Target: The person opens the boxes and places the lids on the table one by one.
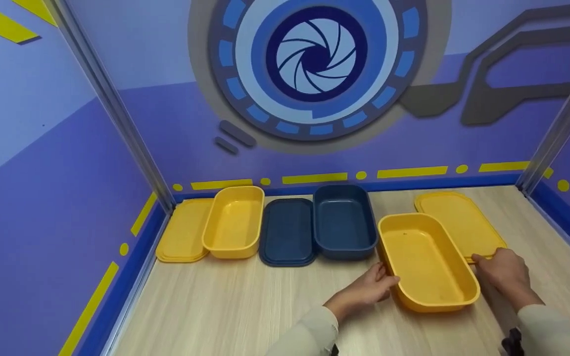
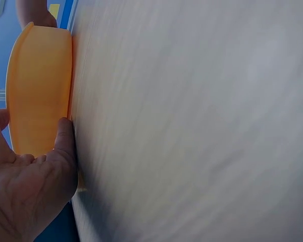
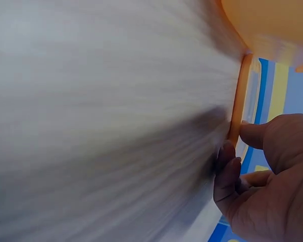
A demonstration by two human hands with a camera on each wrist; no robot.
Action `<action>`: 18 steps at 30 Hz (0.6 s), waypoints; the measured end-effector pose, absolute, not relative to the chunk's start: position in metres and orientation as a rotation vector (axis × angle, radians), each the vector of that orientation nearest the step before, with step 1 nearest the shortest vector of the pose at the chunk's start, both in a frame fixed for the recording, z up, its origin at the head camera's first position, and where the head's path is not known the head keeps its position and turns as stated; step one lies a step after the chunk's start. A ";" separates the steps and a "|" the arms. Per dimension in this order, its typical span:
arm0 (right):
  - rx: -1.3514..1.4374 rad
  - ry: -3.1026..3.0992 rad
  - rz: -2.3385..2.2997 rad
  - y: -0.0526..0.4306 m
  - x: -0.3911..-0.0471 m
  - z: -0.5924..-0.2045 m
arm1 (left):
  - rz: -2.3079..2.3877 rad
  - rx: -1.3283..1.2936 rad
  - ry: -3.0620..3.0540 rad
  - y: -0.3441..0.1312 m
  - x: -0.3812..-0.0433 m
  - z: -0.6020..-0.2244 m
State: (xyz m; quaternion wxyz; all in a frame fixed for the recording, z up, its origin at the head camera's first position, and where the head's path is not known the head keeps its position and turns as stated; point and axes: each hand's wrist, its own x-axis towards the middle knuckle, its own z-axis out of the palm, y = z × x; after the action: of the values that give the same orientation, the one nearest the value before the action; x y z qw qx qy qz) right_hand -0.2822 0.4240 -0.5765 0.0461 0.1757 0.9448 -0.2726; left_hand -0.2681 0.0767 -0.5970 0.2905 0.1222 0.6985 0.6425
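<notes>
A yellow rectangular container [image 1: 421, 262] stands at the right of the table, its hollow side up. My left hand [image 1: 366, 287] grips its left wall; in the left wrist view the thumb of that hand [image 2: 33, 176] is at the rim and a finger reaches low by the base. A flat yellow lid [image 1: 463, 222] lies behind and to the right of this container, partly hidden by it. My right hand [image 1: 505, 272] pinches the lid's near edge at the right corner. The right wrist view shows thumb and fingers on either side of the lid's edge [image 3: 237, 106].
To the left, along the back wall, stand a dark blue container [image 1: 344, 227], a dark blue lid [image 1: 287, 232], another yellow container [image 1: 235, 220] and another yellow lid [image 1: 183, 230]. Printed panels [image 1: 151, 113] enclose the wooden table [image 1: 225, 306] at the back and sides.
</notes>
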 end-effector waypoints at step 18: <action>0.494 3.121 -0.865 0.400 -0.267 -0.575 | 1.731 0.339 1.859 0.078 -0.267 -0.596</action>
State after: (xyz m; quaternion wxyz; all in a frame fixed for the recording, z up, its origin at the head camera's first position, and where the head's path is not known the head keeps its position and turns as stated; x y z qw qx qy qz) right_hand -0.2673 0.4004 -0.5752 -0.0670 0.1504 0.9505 -0.2634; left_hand -0.2673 0.0781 -0.5961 0.2852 0.1269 0.6953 0.6474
